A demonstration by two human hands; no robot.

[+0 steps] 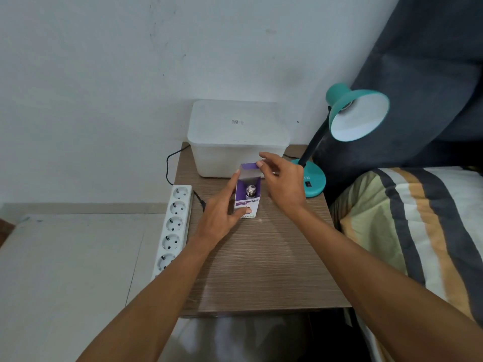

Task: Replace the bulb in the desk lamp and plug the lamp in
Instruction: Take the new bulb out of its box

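A purple and white bulb box (247, 203) lies on the wooden table (264, 262) with its top flap open. A bulb (250, 192) shows inside, its metal screw base pointing to the opening. My left hand (222, 212) grips the box along its left side. The fingertips of my right hand (281, 184) pinch the open flap at the box's far end. A teal desk lamp stands at the back right, its base (315, 182) on the table and its shade (358, 113) tilted toward me. No bulb is visible in the shade.
A white lidded plastic bin (237, 137) stands at the table's back edge. A white power strip (173, 228) with several sockets lies along the left edge, a black cord (168, 165) behind it. A striped blanket (407, 231) and a dark cushion (423, 74) are on the right.
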